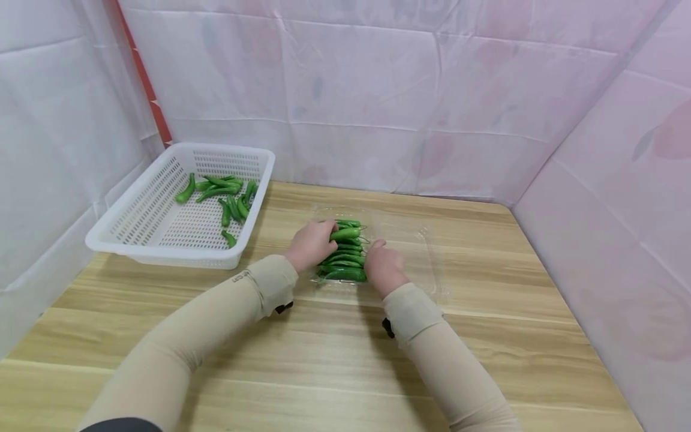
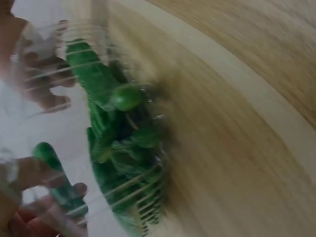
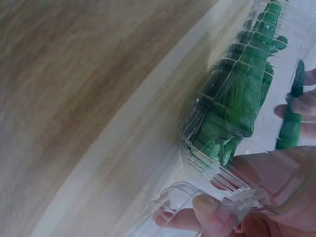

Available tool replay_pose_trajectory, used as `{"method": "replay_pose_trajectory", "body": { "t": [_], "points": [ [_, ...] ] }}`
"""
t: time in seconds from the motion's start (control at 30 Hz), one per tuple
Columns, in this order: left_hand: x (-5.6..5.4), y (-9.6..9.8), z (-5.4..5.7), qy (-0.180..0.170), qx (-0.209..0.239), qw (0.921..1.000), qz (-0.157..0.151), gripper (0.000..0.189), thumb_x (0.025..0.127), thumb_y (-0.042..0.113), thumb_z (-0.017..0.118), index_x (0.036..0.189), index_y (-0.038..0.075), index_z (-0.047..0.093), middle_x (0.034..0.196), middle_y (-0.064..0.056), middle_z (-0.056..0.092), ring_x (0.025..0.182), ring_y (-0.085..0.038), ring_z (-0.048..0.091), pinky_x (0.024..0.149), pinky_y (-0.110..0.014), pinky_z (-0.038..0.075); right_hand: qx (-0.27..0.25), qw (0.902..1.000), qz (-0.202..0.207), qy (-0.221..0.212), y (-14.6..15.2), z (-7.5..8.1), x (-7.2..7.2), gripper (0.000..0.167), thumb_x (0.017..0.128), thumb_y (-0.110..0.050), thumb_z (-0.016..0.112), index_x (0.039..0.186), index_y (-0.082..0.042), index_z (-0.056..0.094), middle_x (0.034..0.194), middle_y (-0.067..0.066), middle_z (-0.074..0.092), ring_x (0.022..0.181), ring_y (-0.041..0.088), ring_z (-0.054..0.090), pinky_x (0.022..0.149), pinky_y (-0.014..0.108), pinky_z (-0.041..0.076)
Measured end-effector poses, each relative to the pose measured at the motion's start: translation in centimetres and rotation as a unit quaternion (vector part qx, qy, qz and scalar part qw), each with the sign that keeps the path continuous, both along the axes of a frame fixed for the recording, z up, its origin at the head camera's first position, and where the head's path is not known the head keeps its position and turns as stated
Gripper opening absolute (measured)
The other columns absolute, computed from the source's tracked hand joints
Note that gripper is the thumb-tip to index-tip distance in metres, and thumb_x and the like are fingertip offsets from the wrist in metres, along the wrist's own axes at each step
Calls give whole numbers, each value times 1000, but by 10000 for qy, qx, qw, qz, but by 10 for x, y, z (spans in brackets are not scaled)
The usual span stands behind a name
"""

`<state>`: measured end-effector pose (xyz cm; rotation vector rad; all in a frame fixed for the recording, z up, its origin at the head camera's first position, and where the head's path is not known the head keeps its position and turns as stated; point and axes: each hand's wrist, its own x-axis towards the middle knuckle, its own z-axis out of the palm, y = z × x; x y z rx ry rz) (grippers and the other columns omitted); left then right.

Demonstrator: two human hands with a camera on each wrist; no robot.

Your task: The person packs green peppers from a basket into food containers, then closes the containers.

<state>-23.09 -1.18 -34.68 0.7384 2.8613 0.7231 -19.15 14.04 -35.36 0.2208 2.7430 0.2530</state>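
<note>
My left hand [image 1: 312, 245] pinches one green pepper [image 1: 346, 233] over the left half of a clear plastic clamshell container [image 1: 340, 212]. Several more green peppers [image 1: 344, 273] lie side by side in that half. In the left wrist view the held pepper [image 2: 58, 182] shows between thumb and fingers, above the pile seen through the ribbed wall. At the fold between tray and lid, my right hand [image 1: 384, 267] grips the container's edge. Its thumb and a finger close on the clear plastic [image 3: 182, 190] in the right wrist view.
The container's open lid [image 1: 418, 261] lies flat to the right. A white perforated basket [image 1: 156, 247] with several loose green peppers [image 1: 218, 191] stands at the back left. The wooden table [image 1: 324, 372] meets sheet-covered walls [image 1: 356, 90] at the back and sides.
</note>
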Motion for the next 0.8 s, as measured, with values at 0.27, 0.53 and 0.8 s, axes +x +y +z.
{"method": "replay_pose_trajectory", "body": {
  "t": [0.27,0.53,0.8],
  "points": [
    [-1,3,-5,121,-403,9991,-92,25,90,12,60,114,4,58,103,-8,63,86,-19,60,75,-33,51,29,9999,-76,-60,-1,-2,-1,48,99,-8,29,143,9,19,61,11,56,57,16,50,52,28,40],
    [-2,5,-9,395,-832,9953,-300,13,89,12,62,100,5,61,94,-6,58,85,-19,56,72,-32,49,-16,9999,-103,-31,-1,-1,-1,48,99,-8,30,142,9,20,62,12,57,59,17,52,54,29,42],
    [0,5,-13,646,-965,9923,-441,13,88,13,65,98,5,62,96,-9,63,89,-24,60,76,-36,50,42,9999,-55,-91,-1,0,-1,49,98,-7,30,143,9,18,60,11,56,56,15,50,51,28,40]
  ]
}}
